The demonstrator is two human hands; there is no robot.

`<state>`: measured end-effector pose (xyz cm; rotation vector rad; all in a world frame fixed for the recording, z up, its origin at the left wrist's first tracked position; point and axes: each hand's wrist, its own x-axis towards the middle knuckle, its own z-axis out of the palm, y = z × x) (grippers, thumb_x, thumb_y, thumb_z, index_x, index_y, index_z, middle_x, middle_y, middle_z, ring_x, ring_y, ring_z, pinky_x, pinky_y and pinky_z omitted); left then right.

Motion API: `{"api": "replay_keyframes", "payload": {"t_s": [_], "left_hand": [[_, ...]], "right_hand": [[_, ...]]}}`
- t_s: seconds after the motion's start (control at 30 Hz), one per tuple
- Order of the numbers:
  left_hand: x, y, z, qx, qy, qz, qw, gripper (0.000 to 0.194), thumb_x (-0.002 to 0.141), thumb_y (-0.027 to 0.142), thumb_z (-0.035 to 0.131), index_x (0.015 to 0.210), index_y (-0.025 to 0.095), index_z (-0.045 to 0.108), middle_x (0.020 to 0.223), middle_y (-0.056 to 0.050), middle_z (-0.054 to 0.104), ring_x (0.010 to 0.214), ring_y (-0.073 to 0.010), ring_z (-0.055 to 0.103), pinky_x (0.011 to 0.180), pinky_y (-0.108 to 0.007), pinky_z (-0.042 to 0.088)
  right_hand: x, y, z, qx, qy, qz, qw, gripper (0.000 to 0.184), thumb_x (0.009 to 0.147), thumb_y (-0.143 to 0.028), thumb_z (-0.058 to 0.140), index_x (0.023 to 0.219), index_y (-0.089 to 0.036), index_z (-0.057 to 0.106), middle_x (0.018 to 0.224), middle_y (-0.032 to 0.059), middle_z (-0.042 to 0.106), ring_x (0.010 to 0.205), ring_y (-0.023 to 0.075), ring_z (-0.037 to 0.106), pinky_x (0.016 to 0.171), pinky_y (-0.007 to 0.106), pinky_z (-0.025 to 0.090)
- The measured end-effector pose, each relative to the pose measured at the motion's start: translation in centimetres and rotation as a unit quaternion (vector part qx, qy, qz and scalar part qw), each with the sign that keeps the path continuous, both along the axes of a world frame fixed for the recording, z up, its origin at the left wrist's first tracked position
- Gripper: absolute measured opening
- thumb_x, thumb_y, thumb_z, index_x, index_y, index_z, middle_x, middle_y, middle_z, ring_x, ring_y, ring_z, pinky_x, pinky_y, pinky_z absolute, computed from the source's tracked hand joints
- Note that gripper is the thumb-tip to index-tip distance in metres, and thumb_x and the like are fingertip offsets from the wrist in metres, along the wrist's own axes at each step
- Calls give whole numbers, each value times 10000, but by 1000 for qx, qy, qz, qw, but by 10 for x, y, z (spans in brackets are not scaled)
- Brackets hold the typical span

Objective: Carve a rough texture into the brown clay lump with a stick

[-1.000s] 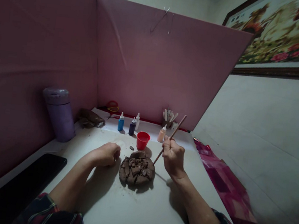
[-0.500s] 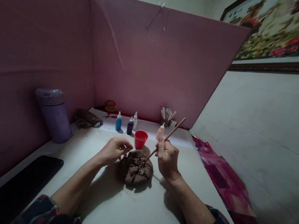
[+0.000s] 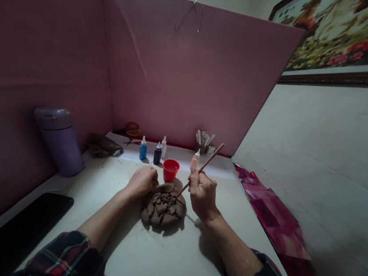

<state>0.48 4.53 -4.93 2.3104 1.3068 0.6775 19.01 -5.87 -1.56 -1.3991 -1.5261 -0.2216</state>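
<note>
A brown, cracked lump of clay [image 3: 164,214] lies on the white table in front of me, with loose crumbs and broken pieces on top. My right hand [image 3: 203,194] pinches a thin wooden stick [image 3: 214,153] held at a slant. The stick's lower end touches the crumbled upper part of the clay. At the clay's upper left edge rests my left hand [image 3: 142,181], its fingers curled in. Whatever those fingers hold, if anything, is hidden. Just behind the clay stands a red cup [image 3: 170,171].
Blue [image 3: 143,149], dark [image 3: 158,154], white [image 3: 164,147] and peach [image 3: 195,160] bottles stand farther back. Behind them are scissors [image 3: 133,128] and a tool holder [image 3: 200,147]. A purple tumbler [image 3: 61,145] and a black phone-like slab [image 3: 14,233] lie left; pink foil [image 3: 271,220] edges the right.
My left hand has curled its fingers, which were loosely extended over the clay, and sits lower at its edge. The right hand keeps the stick in the clay. The view shifted slightly.
</note>
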Motion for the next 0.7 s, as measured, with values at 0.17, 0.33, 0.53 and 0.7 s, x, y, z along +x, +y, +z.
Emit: {"api": "replay_keyframes", "payload": {"t_s": [0.17, 0.33, 0.53, 0.7], "left_hand": [[0, -21, 19, -135, -221, -60, 964, 142, 717, 281, 627, 767, 151, 655, 766, -44, 646, 719, -166, 566, 704, -284, 435], [-7, -35, 25, -61, -119, -46, 990, 206, 756, 342, 601, 755, 165, 707, 854, -78, 643, 767, -185, 562, 708, -282, 423], [-17, -35, 15, -105, 48, -43, 992, 296, 798, 421, 537, 819, 177, 704, 753, -81, 663, 703, -219, 567, 616, -287, 348], [-13, -33, 10, -129, 24, -28, 991, 277, 695, 353, 629, 882, 169, 719, 751, -65, 673, 725, -219, 582, 623, -274, 362]], "right_hand": [[9, -2, 6, 45, -31, -48, 997, 471, 997, -342, 325, 640, -171, 579, 564, 56, 628, 452, 130, 549, 493, 244, 366], [16, 0, 11, 33, -87, -122, 988, 477, 997, -335, 319, 672, -158, 621, 529, 62, 626, 438, 142, 532, 489, 265, 290], [11, 5, 2, 6, -107, -98, 989, 513, 1001, -351, 302, 607, -168, 573, 521, 63, 621, 438, 139, 535, 495, 266, 283], [9, 6, -2, -18, -48, -60, 997, 505, 1004, -374, 292, 621, -175, 554, 530, 50, 608, 449, 136, 549, 492, 247, 341]]}}
